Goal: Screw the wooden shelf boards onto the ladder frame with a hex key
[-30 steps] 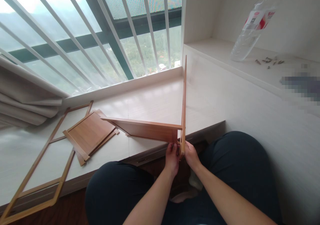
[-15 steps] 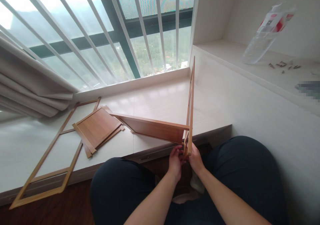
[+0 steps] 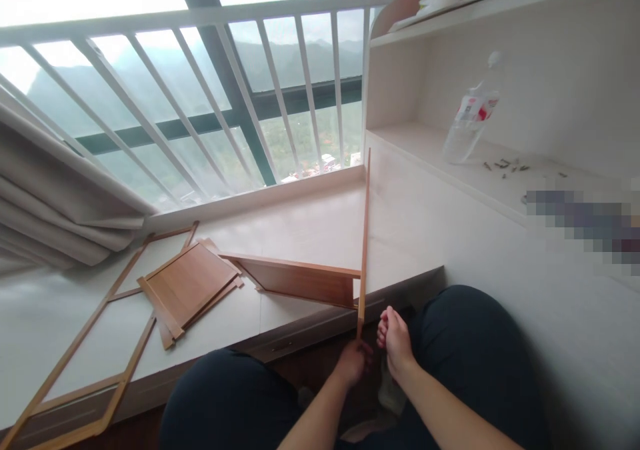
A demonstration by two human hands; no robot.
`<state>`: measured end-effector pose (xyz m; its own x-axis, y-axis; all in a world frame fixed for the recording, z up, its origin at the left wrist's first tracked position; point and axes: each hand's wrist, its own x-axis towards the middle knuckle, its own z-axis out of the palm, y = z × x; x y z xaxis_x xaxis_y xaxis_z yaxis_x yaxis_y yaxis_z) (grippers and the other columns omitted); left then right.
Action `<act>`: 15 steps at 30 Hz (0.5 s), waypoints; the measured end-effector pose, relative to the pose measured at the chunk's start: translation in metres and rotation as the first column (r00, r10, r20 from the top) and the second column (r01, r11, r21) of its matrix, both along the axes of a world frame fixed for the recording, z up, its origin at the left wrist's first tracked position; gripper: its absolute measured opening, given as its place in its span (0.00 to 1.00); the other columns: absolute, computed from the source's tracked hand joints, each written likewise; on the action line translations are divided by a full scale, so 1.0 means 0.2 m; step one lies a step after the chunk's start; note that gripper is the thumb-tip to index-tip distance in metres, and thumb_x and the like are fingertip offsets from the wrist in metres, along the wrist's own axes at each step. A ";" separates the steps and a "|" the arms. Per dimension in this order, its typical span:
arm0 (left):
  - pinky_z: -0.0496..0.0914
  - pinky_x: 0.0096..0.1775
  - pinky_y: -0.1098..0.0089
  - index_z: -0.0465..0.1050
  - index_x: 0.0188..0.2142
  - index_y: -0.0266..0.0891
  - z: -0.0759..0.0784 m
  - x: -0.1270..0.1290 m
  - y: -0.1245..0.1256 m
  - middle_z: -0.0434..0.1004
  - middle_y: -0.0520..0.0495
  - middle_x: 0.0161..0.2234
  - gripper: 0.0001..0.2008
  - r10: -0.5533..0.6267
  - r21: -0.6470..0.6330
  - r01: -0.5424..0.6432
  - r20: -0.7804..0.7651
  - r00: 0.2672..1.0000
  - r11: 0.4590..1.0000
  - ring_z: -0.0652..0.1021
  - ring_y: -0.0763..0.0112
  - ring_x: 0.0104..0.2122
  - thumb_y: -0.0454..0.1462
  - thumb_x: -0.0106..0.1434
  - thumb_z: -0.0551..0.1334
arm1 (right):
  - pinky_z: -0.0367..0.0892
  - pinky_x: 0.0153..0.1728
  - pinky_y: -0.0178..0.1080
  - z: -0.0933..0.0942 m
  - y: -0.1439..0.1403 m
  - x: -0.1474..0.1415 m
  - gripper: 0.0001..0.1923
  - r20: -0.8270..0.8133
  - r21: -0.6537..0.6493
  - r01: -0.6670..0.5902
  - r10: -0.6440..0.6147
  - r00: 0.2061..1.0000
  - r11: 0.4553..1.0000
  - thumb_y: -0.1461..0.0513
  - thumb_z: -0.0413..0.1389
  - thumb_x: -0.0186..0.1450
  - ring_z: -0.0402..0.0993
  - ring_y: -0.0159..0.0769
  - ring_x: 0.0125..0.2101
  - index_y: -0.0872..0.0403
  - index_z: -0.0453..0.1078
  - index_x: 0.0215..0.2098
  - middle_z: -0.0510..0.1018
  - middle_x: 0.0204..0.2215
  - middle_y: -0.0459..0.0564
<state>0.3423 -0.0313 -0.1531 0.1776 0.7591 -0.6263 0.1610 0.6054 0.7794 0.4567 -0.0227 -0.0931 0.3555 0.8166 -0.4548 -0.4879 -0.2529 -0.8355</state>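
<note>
In the head view, the standing frame (image 3: 365,237) rose on edge over the window seat (image 3: 310,217), seen almost as a thin strip, its near end jutting past the seat's front edge. Against its left side, toward its near end, one end of a wooden panel (image 3: 305,283) met it; the panel slanted away leftward, tilted over the seat.

The left hand (image 3: 354,362) was at the near end of the standing frame, fingers bent and blurred; whether they pinched the wood or only touched it I could not tell. The right hand (image 3: 394,337) hung just to the right of the standing frame, apart from it, fingers curled in and thumb pressed against them; whether some small thing was hidden inside could not be made out.

Well to the left of the standing frame lay a flat frame (image 3: 80,395), partly covered by stacked panels (image 3: 193,283). To the right of the standing frame, on a shelf (image 3: 425,145), stood a tilted-looking bottle (image 3: 467,127) with loose screws (image 3: 505,165) near it.

The step in hand looked like work at the joint where panel met standing frame, with the left hand perhaps steadying it. The next move, I judged, called for keeping the standing frame from tipping and the panel's end square against it.
</note>
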 end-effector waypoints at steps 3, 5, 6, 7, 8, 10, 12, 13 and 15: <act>0.66 0.44 0.60 0.74 0.20 0.41 0.03 -0.05 -0.07 0.71 0.49 0.22 0.06 -0.222 0.089 0.228 -0.074 0.972 0.970 0.74 0.61 0.31 0.35 0.47 0.70 | 0.54 0.17 0.33 0.20 -0.11 0.14 0.21 0.006 0.178 -0.047 0.046 0.999 0.983 0.45 0.55 0.65 0.51 0.27 0.16 0.50 0.56 0.26 0.55 0.17 0.37; 0.65 0.48 0.59 0.78 0.24 0.43 0.08 -0.10 -0.13 0.77 0.48 0.26 0.03 -0.375 0.122 0.386 -0.104 0.921 0.914 0.76 0.58 0.35 0.34 0.48 0.69 | 0.61 0.22 0.36 0.38 -0.17 0.33 0.21 0.238 0.324 -0.110 0.031 0.971 0.940 0.48 0.51 0.69 0.59 0.31 0.19 0.50 0.58 0.24 0.60 0.18 0.41; 0.65 0.48 0.60 0.80 0.30 0.45 0.11 -0.12 -0.15 0.80 0.48 0.32 0.04 -0.521 0.172 0.543 -0.160 0.839 0.822 0.77 0.58 0.38 0.36 0.54 0.66 | 0.66 0.27 0.38 0.47 -0.19 0.44 0.21 0.435 0.370 -0.174 -0.005 0.901 0.913 0.50 0.50 0.71 0.65 0.33 0.23 0.51 0.61 0.24 0.66 0.21 0.44; 0.66 0.48 0.62 0.81 0.36 0.46 0.14 -0.13 -0.18 0.82 0.47 0.37 0.09 -0.609 0.200 0.644 -0.214 0.764 0.738 0.78 0.58 0.41 0.37 0.59 0.62 | 0.69 0.34 0.40 0.54 -0.21 0.55 0.19 0.623 0.374 -0.244 -0.048 0.781 0.895 0.51 0.50 0.71 0.70 0.37 0.28 0.51 0.65 0.25 0.71 0.24 0.48; 0.66 0.48 0.63 0.81 0.40 0.46 0.16 -0.15 -0.22 0.82 0.48 0.40 0.12 -0.649 0.206 0.698 -0.262 0.714 0.686 0.78 0.59 0.43 0.38 0.63 0.58 | 0.70 0.43 0.44 0.58 -0.24 0.66 0.16 0.764 0.362 -0.285 -0.107 0.637 0.887 0.52 0.51 0.71 0.74 0.41 0.36 0.51 0.70 0.29 0.77 0.31 0.51; 0.67 0.48 0.66 0.80 0.44 0.46 0.21 -0.19 -0.28 0.82 0.48 0.43 0.15 -0.664 0.204 0.742 -0.341 0.666 0.639 0.78 0.60 0.45 0.38 0.66 0.54 | 0.60 0.61 0.53 0.56 -0.34 0.83 0.15 0.925 0.234 -0.406 -0.075 0.371 0.883 0.52 0.52 0.69 0.70 0.49 0.56 0.49 0.76 0.45 0.78 0.52 0.54; 0.66 0.51 0.67 0.80 0.46 0.47 0.22 -0.23 -0.34 0.81 0.48 0.45 0.16 -0.692 0.200 0.777 -0.362 0.625 0.597 0.77 0.61 0.47 0.40 0.66 0.54 | 0.48 0.67 0.59 0.39 -0.50 0.92 0.25 0.956 0.098 -0.307 -0.004 0.295 0.947 0.48 0.51 0.67 0.60 0.52 0.66 0.47 0.71 0.59 0.70 0.63 0.52; 0.65 0.52 0.68 0.79 0.48 0.48 0.22 -0.25 -0.36 0.80 0.48 0.48 0.17 -0.706 0.211 0.787 -0.352 0.615 0.580 0.77 0.61 0.49 0.41 0.67 0.54 | 0.48 0.68 0.58 0.26 -0.60 0.94 0.32 0.934 0.035 -0.212 0.044 0.356 0.977 0.45 0.50 0.66 0.56 0.53 0.68 0.49 0.67 0.64 0.67 0.65 0.53; 0.65 0.54 0.68 0.78 0.51 0.47 0.20 -0.29 -0.39 0.79 0.45 0.51 0.18 -0.744 0.203 0.812 -0.325 0.583 0.548 0.76 0.59 0.51 0.42 0.66 0.55 | 0.60 0.63 0.59 -0.02 -0.80 0.95 0.41 0.803 -0.087 0.115 0.001 0.595 0.990 0.38 0.45 0.64 0.63 0.57 0.64 0.53 0.68 0.64 0.72 0.61 0.59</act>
